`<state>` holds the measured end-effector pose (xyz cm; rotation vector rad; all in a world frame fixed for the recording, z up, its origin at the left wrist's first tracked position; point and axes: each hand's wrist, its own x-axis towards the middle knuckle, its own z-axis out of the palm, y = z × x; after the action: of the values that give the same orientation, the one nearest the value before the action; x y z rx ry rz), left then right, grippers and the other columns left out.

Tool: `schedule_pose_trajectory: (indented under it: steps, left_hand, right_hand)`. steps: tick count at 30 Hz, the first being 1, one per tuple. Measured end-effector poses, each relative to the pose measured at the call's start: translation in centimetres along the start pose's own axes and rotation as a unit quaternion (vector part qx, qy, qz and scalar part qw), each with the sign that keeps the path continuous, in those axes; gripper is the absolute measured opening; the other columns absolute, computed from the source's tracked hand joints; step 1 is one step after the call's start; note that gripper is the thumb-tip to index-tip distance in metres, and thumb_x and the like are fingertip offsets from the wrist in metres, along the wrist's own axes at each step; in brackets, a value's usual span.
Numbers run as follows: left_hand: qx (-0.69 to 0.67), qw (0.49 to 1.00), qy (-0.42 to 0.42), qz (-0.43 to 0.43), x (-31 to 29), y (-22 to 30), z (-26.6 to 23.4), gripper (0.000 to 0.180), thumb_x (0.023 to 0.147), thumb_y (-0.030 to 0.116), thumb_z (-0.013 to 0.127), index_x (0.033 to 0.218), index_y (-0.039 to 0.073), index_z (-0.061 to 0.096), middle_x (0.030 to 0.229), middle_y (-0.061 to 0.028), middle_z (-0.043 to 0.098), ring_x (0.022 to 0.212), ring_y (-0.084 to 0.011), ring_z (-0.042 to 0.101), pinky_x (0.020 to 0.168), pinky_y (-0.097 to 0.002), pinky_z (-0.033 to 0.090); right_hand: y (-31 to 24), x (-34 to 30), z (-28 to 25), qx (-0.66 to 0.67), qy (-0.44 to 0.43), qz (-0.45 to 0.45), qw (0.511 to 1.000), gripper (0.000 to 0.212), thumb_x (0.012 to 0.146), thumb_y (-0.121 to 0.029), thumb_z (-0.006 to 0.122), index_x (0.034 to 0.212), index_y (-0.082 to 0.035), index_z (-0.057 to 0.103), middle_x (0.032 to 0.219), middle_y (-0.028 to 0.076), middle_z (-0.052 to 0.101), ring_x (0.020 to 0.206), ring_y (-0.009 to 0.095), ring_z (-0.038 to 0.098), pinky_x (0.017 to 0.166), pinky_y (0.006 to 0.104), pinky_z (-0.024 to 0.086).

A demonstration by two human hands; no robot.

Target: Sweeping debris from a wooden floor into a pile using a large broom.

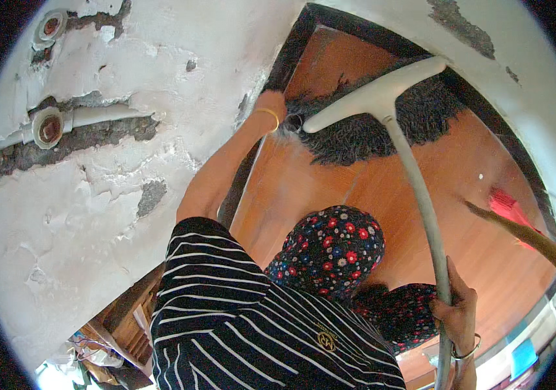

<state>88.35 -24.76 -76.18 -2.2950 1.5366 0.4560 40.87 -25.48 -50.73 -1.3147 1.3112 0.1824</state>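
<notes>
Mop (349,141) on far floor (297,195) | right hand (459,304): fingers grasping pale handle (417,181) | left hand (270,103): near mop's left end, fingers' state cannot tell | risk: slipping right grip may swing handle against wall (122,214)

The peeling white plaster wall (96,214) and black skirting (289,53) hem in the left hand (270,105) on its left; the shaggy dark-grey mop head (362,140) with its white T-shaped frame (359,103) blocks its right. Nearer than these, a hand could cross the reddish-brown floor (291,188) up to the pale pole (425,201), beyond which a brown stick (530,236) and red bristles (507,205) obstruct.
</notes>
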Motion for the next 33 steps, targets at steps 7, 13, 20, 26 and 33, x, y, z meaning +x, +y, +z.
schedule_pose_trajectory:
  steps: [7,13,20,26,33]
  left_hand:
    - [0.055,0.995,0.047,0.061,2.1,1.7,1.6,0.015,0.078,0.008,0.052,0.077,0.006,0.067,0.078,-0.0158,0.064,0.075,-0.0291,0.064,0.066,-0.0368,0.053]
    - [-0.019,1.000,0.017,-0.011,-1.8,-0.1,5.7,0.015,0.076,0.009,0.052,0.077,0.002,0.065,0.079,-0.0182,0.063,0.074,-0.0314,0.063,0.066,-0.0386,0.053]
    - [-0.055,0.995,0.021,-0.083,-11.9,1.3,8.3,0.021,0.075,0.019,0.057,0.083,0.002,0.065,0.078,-0.0197,0.063,0.075,-0.0335,0.063,0.067,-0.0404,0.052]
    - [-0.061,0.998,-0.006,-0.030,-9.7,3.9,1.8,0.016,0.071,0.015,0.058,0.074,0.000,0.065,0.076,-0.0209,0.062,0.073,-0.0342,0.062,0.069,-0.0417,0.050]
    - [-0.002,0.954,0.252,0.159,3.6,1.4,-4.0,0.014,0.077,0.008,0.051,0.074,0.001,0.063,0.075,-0.0199,0.062,0.072,-0.0332,0.063,0.064,-0.0387,0.052]
  right_hand:
    - [0.4,0.7,2.5,0.065,0.015,0.037,0.997,0.072,0.059,0.006,0.050,0.129,-0.004,0.040,0.061,0.000,0.049,0.046,0.007,0.046,0.041,0.0208,0.039]
    - [0.5,0.8,3.1,0.007,0.021,-0.034,0.999,0.070,0.061,0.007,0.050,0.129,-0.005,0.040,0.059,0.000,0.046,0.045,0.007,0.044,0.041,0.0220,0.039]
    - [0.3,-0.3,2.1,-0.090,-0.071,-0.022,0.993,0.069,0.060,0.006,0.050,0.127,-0.005,0.043,0.060,0.003,0.048,0.054,0.010,0.048,0.049,0.0246,0.041]
    - [1.7,-3.7,2.0,-0.095,-0.012,-0.102,0.990,0.067,0.058,0.005,0.051,0.124,0.001,0.044,0.061,0.002,0.049,0.053,0.006,0.047,0.048,0.0198,0.041]
    - [2.2,-4.7,3.6,-0.025,0.014,0.021,0.999,0.065,0.059,0.000,0.055,0.123,0.002,0.045,0.075,0.009,0.061,0.061,0.010,0.054,0.059,0.0241,0.046]
